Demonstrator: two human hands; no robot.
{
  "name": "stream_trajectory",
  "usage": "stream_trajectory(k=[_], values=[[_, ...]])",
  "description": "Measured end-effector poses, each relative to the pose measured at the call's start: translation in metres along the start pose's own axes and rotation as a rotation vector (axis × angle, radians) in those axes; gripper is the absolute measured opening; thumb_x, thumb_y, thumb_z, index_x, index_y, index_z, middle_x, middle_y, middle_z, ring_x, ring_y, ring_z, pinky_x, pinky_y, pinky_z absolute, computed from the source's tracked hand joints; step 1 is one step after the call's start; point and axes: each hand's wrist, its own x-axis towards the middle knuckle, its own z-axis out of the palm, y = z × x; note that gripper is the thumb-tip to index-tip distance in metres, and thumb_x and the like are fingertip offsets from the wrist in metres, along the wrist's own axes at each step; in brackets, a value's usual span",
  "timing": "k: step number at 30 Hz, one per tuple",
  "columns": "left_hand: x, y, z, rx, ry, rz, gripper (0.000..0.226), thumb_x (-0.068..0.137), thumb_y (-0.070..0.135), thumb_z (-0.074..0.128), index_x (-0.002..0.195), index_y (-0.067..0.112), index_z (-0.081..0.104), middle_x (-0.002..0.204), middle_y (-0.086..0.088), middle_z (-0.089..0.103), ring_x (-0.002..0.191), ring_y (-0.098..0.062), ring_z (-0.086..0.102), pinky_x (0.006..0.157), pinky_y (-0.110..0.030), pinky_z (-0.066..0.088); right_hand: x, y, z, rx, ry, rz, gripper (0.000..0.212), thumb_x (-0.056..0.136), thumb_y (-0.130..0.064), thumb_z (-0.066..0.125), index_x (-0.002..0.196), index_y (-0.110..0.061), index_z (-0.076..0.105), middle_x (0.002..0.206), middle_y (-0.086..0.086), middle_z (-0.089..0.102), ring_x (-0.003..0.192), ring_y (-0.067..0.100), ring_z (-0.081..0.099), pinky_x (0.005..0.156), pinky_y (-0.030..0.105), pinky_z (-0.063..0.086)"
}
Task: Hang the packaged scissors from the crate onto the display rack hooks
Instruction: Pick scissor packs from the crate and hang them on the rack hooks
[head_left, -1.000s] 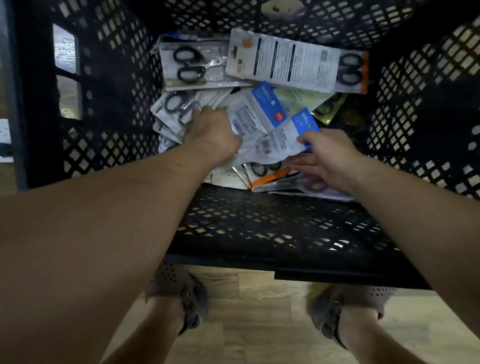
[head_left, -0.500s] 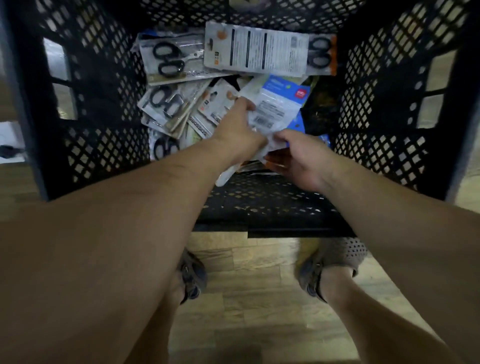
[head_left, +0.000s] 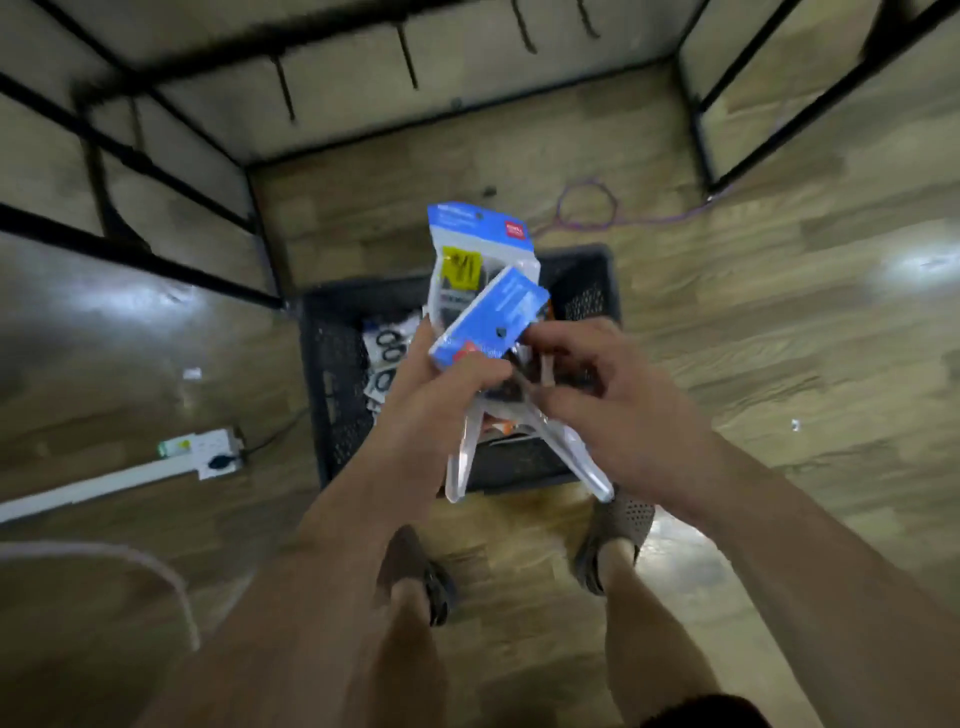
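My left hand (head_left: 441, 400) grips two fanned scissor packs (head_left: 478, 244), my right hand (head_left: 618, 400) pinching one; that loose fan could slip below them

**Two scissor packs held above the crate**

The upright pack (head_left: 480, 249) shows a blue header, a yellow label and a clear body, and it's gripped low down in the left hand (head_left: 431, 405). Across its front lies the tilted pack (head_left: 493, 322), blue header slanting up to the right with its hang hole showing, pinched by the right hand (head_left: 613, 395). Below them the black mesh crate (head_left: 332, 374) sits on the floor, with more packs (head_left: 387, 353) against its left side. Up top, the rack hooks (head_left: 408, 57) are thin, black and blurred
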Motion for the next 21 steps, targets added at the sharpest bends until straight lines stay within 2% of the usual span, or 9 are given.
stream_trajectory(k=[2,4,6,8,10,12,15,18,21], values=[[-0.045,0.068,0.027,0.008,0.048,0.044,0.039,0.080,0.009,0.068,0.118,0.019,0.070,0.105,-0.005,0.078,0.097,-0.022,0.073,0.089,-0.042,0.057,-0.031,-0.067,-0.025,-0.162,0.161,-0.108,0.033,0.078,-0.022,0.072,0.101,-0.042,0.060,0.113,-0.009,0.058,0.111,0.013,0.058,0.099,0.030,0.047],[-0.087,0.134,0.054,0.027,0.034,0.096,0.029,0.081,0.021,0.074,0.110,0.025,0.073,0.107,-0.004,0.078,0.103,-0.021,0.073,0.100,-0.049,0.053,-0.067,-0.133,-0.045,0.012,0.198,-0.129,0.038,0.084,-0.007,0.077,0.102,-0.030,0.054,0.097,-0.006,0.063,0.088,0.012,0.063,0.081,0.025,0.053],[-0.128,0.203,0.086,0.074,-0.037,0.189,0.048,0.083,0.036,0.073,0.125,0.015,0.068,0.112,-0.009,0.075,0.104,-0.017,0.073,0.098,-0.041,0.055,-0.102,-0.189,-0.064,0.195,0.193,-0.138,0.026,0.088,-0.003,0.074,0.099,-0.017,0.055,0.075,-0.006,0.062,0.067,0.014,0.059,0.065,0.028,0.049],[-0.166,0.257,0.116,0.049,-0.074,0.259,0.050,0.102,0.039,0.058,0.135,0.002,0.058,0.113,-0.013,0.072,0.088,-0.005,0.075,0.081,-0.020,0.057,-0.135,-0.233,-0.085,0.258,0.215,-0.217,0.010,0.094,0.000,0.068,0.093,-0.008,0.061,0.069,-0.002,0.062,0.065,0.014,0.057,0.065,0.030,0.047],[-0.204,0.294,0.138,-0.032,-0.117,0.295,0.044,0.103,0.039,0.050,0.131,0.007,0.062,0.124,-0.015,0.071,0.099,-0.015,0.075,0.085,-0.026,0.057,-0.169,-0.272,-0.103,0.362,0.234,-0.269,0.005,0.096,-0.001,0.062,0.095,-0.003,0.067,0.081,0.009,0.071,0.078,0.017,0.064,0.074,0.033,0.053],[-0.224,0.317,0.152,0.023,-0.038,0.370,0.029,0.099,0.021,0.063,0.121,0.003,0.068,0.110,-0.007,0.077,0.098,-0.016,0.074,0.086,-0.032,0.055,-0.201,-0.308,-0.125,0.500,0.241,-0.314,0.011,0.095,-0.002,0.059,0.095,-0.004,0.070,0.089,0.014,0.073,0.083,0.018,0.067,0.077,0.026,0.056],[-0.254,0.338,0.172,0.123,0.093,0.528,0.024,0.093,0.005,0.073,0.116,-0.001,0.070,0.105,-0.007,0.078,0.096,-0.017,0.072,0.088,-0.033,0.056,-0.242,-0.341,-0.149,0.572,0.212,-0.371,0.026,0.094,-0.001,0.059,0.077,-0.013,0.074,0.080,0.007,0.071,0.073,0.014,0.067,0.068,0.019,0.055],[-0.287,0.363,0.191,0.141,0.114,0.615,0.028,0.086,0.016,0.078,0.114,0.009,0.074,0.113,-0.007,0.078,0.108,-0.025,0.072,0.098,-0.043,0.055,-0.271,-0.361,-0.170,0.642,0.228,-0.361,0.032,0.095,-0.001,0.057,0.071,-0.015,0.073,0.074,0.007,0.070,0.064,0.016,0.065,0.060,0.022,0.054],[-0.311,0.376,0.205,0.195,0.140,0.697,0.024,0.089,0.013,0.076,0.113,0.014,0.075,0.106,0.001,0.079,0.103,-0.021,0.073,0.089,-0.033,0.058,-0.294,-0.373,-0.190,0.636,0.250,-0.325,0.024,0.096,-0.004,0.057,0.076,-0.011,0.069,0.071,0.011,0.069,0.055,0.018,0.061,0.051,0.025,0.047]])
